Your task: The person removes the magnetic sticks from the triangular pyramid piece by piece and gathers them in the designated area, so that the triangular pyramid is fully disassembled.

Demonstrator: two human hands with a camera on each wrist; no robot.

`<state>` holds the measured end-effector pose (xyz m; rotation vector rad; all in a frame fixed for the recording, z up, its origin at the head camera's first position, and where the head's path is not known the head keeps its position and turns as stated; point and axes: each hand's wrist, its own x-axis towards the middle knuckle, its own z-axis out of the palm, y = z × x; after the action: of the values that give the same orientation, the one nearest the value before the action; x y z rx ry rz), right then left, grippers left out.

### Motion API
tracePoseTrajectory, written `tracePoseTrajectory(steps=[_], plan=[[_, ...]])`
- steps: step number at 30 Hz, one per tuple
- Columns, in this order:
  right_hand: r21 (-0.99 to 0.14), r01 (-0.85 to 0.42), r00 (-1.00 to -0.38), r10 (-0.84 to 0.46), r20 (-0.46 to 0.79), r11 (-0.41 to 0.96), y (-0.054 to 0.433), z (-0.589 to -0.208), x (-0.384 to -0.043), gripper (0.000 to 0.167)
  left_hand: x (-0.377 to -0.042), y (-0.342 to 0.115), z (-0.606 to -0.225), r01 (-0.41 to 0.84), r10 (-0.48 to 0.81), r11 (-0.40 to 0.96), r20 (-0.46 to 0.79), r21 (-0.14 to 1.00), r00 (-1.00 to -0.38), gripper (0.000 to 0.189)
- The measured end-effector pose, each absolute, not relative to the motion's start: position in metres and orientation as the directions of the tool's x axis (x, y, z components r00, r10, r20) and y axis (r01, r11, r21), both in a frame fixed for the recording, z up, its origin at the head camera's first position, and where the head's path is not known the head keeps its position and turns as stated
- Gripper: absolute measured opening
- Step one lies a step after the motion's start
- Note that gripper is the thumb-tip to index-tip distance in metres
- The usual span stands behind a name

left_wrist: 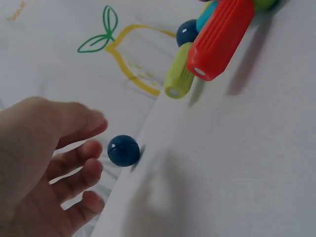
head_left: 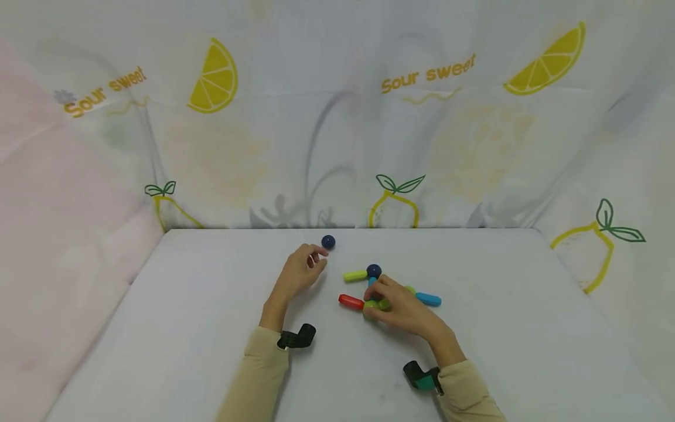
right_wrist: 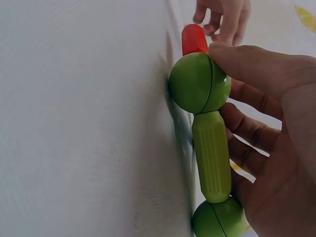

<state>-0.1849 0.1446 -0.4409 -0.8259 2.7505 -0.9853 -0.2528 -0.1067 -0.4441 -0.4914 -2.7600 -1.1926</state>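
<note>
A loose dark blue ball [head_left: 328, 242] lies near the far edge of the white table. My left hand [head_left: 302, 271] hovers right beside it with relaxed, bent fingers and holds nothing. In the middle of the table is a joined toy of balls and rods. With thumb and fingers my right hand [head_left: 403, 308] grips its green ball [right_wrist: 195, 83], from which a red rod [head_left: 350, 302] points left. A yellow-green rod [right_wrist: 213, 155] links that ball to a second green ball [right_wrist: 218, 218]. The right hand partly hides the toy in the head view.
Farther back on the toy, a dark blue ball [head_left: 374, 270] carries a short yellow-green rod [head_left: 355, 276] pointing left. A blue rod [head_left: 428, 299] sticks out on the right. Behind the white table [head_left: 174, 328] hangs a cloth printed with lemons.
</note>
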Motion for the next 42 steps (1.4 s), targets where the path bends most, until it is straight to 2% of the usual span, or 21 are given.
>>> tracePoseTrajectory(steps=[2,6,9,15,23,42], plan=[[-0.614,-0.464,-0.845,-0.528,0.090,0.638,0.144,-0.441,-0.185,0.018,-0.242,-0.107,-0.444,0.402,0.366,0.608,0.208,0.684,-0.907,0.015],[-0.610,-0.469,-0.844,-0.527,0.098,0.638,0.144,-0.441,-0.185,0.018,-0.225,-0.099,-0.438,0.514,0.599,0.525,0.135,0.678,-0.789,0.025],[-0.611,-0.466,-0.847,-0.523,0.098,0.640,0.144,-0.441,-0.184,0.017,-0.218,-0.088,-0.434,0.543,0.672,0.501,0.092,0.674,-0.735,0.025],[-0.620,-0.484,-0.831,-0.546,0.106,0.618,0.142,-0.442,-0.184,0.017,-0.211,-0.075,-0.439,0.551,0.674,0.572,0.034,0.608,-0.738,0.016],[-0.626,-0.479,-0.834,-0.541,0.107,0.615,0.142,-0.441,-0.184,0.016,-0.209,-0.074,-0.440,0.538,0.673,0.587,0.005,0.605,-0.740,0.020],[-0.634,-0.464,-0.841,-0.533,0.097,0.618,0.142,-0.443,-0.184,0.016,-0.215,-0.075,-0.448,0.502,0.700,0.518,-0.006,0.693,-0.714,0.014]])
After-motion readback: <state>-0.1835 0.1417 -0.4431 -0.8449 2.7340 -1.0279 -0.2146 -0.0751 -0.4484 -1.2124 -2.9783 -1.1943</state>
